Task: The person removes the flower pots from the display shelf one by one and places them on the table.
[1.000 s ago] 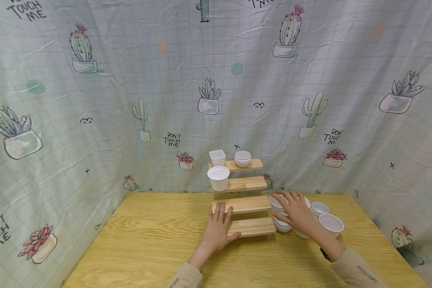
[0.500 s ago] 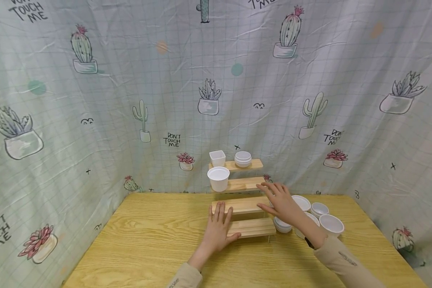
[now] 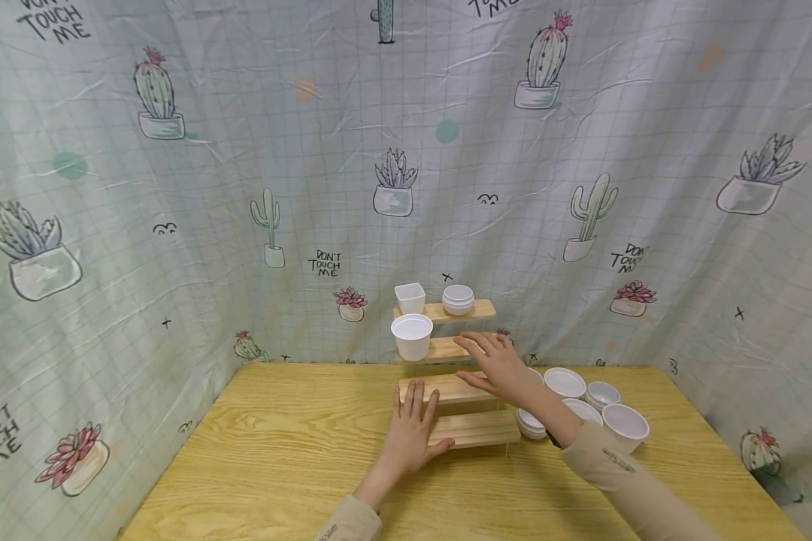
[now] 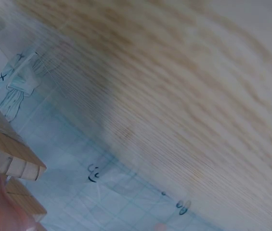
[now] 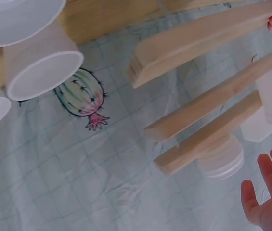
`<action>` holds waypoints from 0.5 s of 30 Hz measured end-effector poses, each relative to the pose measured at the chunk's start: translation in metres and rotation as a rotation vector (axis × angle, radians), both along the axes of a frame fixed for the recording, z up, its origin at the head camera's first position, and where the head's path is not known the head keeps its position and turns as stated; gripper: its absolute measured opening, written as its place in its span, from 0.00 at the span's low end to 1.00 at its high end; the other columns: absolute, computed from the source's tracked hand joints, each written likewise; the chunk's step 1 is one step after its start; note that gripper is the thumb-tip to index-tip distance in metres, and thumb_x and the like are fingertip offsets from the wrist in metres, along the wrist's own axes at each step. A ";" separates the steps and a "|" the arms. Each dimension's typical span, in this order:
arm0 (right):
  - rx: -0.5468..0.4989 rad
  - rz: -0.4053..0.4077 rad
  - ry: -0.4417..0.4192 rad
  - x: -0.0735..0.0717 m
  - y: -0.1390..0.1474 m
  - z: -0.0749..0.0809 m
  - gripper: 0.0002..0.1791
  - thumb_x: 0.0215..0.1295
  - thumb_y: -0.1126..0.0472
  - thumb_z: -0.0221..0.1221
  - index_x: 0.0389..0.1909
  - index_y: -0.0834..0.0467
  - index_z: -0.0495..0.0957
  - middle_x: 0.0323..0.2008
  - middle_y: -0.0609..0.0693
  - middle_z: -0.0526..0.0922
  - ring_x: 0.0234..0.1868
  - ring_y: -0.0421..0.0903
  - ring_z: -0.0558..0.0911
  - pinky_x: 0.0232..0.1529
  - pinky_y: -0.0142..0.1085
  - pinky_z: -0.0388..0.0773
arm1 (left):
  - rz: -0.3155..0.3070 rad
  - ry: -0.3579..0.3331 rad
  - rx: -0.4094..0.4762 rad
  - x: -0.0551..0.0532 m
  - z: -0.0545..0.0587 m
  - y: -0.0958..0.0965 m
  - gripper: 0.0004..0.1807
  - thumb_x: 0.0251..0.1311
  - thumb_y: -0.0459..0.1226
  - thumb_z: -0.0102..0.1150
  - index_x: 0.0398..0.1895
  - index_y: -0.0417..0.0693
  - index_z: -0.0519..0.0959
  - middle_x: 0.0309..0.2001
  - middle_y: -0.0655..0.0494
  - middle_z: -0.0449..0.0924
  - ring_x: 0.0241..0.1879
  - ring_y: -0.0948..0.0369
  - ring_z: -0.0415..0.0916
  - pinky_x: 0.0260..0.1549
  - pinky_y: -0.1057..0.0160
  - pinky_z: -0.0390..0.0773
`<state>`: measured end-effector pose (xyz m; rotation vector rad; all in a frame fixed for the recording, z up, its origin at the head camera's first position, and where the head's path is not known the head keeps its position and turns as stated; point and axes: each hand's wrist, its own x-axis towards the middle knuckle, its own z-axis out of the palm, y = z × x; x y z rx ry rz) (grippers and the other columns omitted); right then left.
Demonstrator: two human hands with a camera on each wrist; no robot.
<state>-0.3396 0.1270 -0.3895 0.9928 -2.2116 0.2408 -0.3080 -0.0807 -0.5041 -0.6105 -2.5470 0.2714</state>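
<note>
My left hand (image 3: 406, 436) lies with straight fingers over the left end of the stepped wooden stand (image 3: 480, 430), its fingertips on the second board from the bottom. Out over the stand's right half is my right hand (image 3: 504, 370), fingers spread and nothing in them. A white round cup (image 3: 413, 342) stands on the left of the third board. The top board bears a square white pot (image 3: 410, 299) and a ribbed round pot (image 3: 458, 300). From the right wrist view, the right hand's fingers (image 5: 270, 173) are near the ribbed pot (image 5: 221, 159), apart from it.
Several white pots and cups crowd the table right of the stand, among them a wide cup (image 3: 625, 427), a small pot (image 3: 602, 394) and a ribbed pot (image 3: 531, 425) partly behind the right forearm. A cactus-print curtain (image 3: 338, 165) hangs behind the wooden table (image 3: 277, 451).
My right hand has moved left from above the white pots to over the stand's boards, uncovering some of the pots. The left hand has stayed in place on the stand.
</note>
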 end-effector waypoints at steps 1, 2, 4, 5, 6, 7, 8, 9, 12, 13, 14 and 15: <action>-0.005 0.006 0.002 -0.001 -0.003 0.001 0.31 0.53 0.49 0.60 0.57 0.56 0.67 0.53 0.54 0.73 0.51 0.53 0.72 0.47 0.53 0.67 | 0.010 -0.018 -0.009 0.000 0.001 0.000 0.47 0.52 0.70 0.27 0.67 0.49 0.54 0.67 0.39 0.50 0.68 0.46 0.46 0.62 0.43 0.51; -0.012 0.015 0.006 -0.002 -0.005 0.002 0.31 0.52 0.49 0.61 0.57 0.56 0.67 0.53 0.55 0.73 0.51 0.53 0.73 0.46 0.52 0.67 | 0.017 -0.034 -0.016 0.000 0.001 0.000 0.47 0.52 0.70 0.27 0.67 0.49 0.53 0.67 0.39 0.50 0.68 0.46 0.45 0.62 0.43 0.51; -0.017 0.023 0.014 -0.005 -0.009 0.003 0.30 0.53 0.50 0.61 0.57 0.56 0.68 0.54 0.54 0.73 0.52 0.52 0.73 0.45 0.51 0.68 | 0.029 -0.058 -0.025 0.000 0.002 0.001 0.47 0.52 0.70 0.25 0.68 0.49 0.52 0.68 0.39 0.48 0.68 0.46 0.44 0.62 0.43 0.50; -0.018 0.023 0.016 -0.007 -0.012 0.004 0.30 0.53 0.50 0.60 0.57 0.56 0.68 0.54 0.54 0.73 0.53 0.52 0.72 0.45 0.51 0.68 | 0.031 -0.066 -0.026 0.000 0.002 0.001 0.47 0.52 0.70 0.25 0.68 0.49 0.52 0.68 0.39 0.47 0.68 0.46 0.44 0.63 0.43 0.49; -0.015 0.023 0.019 -0.008 -0.013 0.004 0.30 0.53 0.50 0.60 0.57 0.56 0.68 0.54 0.54 0.73 0.53 0.52 0.72 0.45 0.50 0.69 | 0.030 -0.071 -0.027 0.001 0.002 0.001 0.47 0.53 0.70 0.25 0.68 0.49 0.52 0.68 0.39 0.47 0.68 0.46 0.44 0.62 0.42 0.49; -0.012 0.021 0.021 -0.009 -0.015 0.004 0.30 0.54 0.50 0.60 0.57 0.56 0.67 0.54 0.54 0.73 0.53 0.51 0.72 0.45 0.50 0.69 | 0.032 -0.074 -0.030 0.001 0.002 0.001 0.47 0.53 0.70 0.24 0.68 0.49 0.51 0.68 0.39 0.46 0.68 0.46 0.43 0.63 0.42 0.49; -0.010 0.020 0.024 -0.010 -0.017 0.004 0.30 0.54 0.50 0.60 0.57 0.56 0.67 0.54 0.54 0.73 0.53 0.51 0.72 0.45 0.50 0.69 | 0.031 -0.072 -0.031 0.001 0.002 0.001 0.47 0.53 0.70 0.24 0.68 0.49 0.52 0.68 0.39 0.46 0.68 0.46 0.44 0.63 0.42 0.49; -0.011 0.024 0.026 -0.011 -0.019 0.005 0.30 0.54 0.50 0.60 0.57 0.56 0.67 0.54 0.53 0.73 0.53 0.51 0.72 0.46 0.50 0.69 | 0.030 -0.071 -0.032 0.002 0.002 0.001 0.47 0.53 0.70 0.24 0.68 0.49 0.51 0.68 0.39 0.46 0.68 0.46 0.43 0.62 0.42 0.49; -0.021 0.044 0.014 -0.013 -0.026 0.007 0.29 0.54 0.51 0.60 0.57 0.56 0.67 0.56 0.53 0.72 0.54 0.50 0.72 0.48 0.52 0.69 | 0.030 -0.067 -0.032 0.002 0.003 0.001 0.47 0.53 0.70 0.25 0.68 0.49 0.51 0.68 0.39 0.46 0.68 0.46 0.43 0.62 0.42 0.49; -0.023 0.052 0.010 -0.014 -0.028 0.008 0.29 0.54 0.52 0.60 0.57 0.56 0.68 0.56 0.53 0.72 0.54 0.50 0.72 0.49 0.52 0.68 | 0.034 -0.069 -0.031 0.002 0.003 0.001 0.47 0.52 0.70 0.25 0.68 0.50 0.51 0.69 0.39 0.46 0.69 0.46 0.43 0.63 0.42 0.49; -0.021 0.061 0.008 -0.015 -0.030 0.009 0.29 0.54 0.52 0.60 0.57 0.56 0.68 0.56 0.53 0.72 0.55 0.50 0.72 0.49 0.51 0.68 | 0.035 -0.067 -0.029 0.002 0.003 0.001 0.47 0.52 0.70 0.25 0.68 0.50 0.51 0.68 0.39 0.46 0.69 0.46 0.43 0.63 0.42 0.49; -0.022 0.071 0.005 -0.016 -0.032 0.010 0.29 0.55 0.53 0.60 0.57 0.56 0.68 0.56 0.53 0.72 0.55 0.50 0.71 0.49 0.51 0.67 | 0.037 -0.067 -0.027 0.002 0.003 0.001 0.47 0.52 0.70 0.26 0.68 0.50 0.51 0.68 0.40 0.46 0.69 0.46 0.43 0.63 0.42 0.48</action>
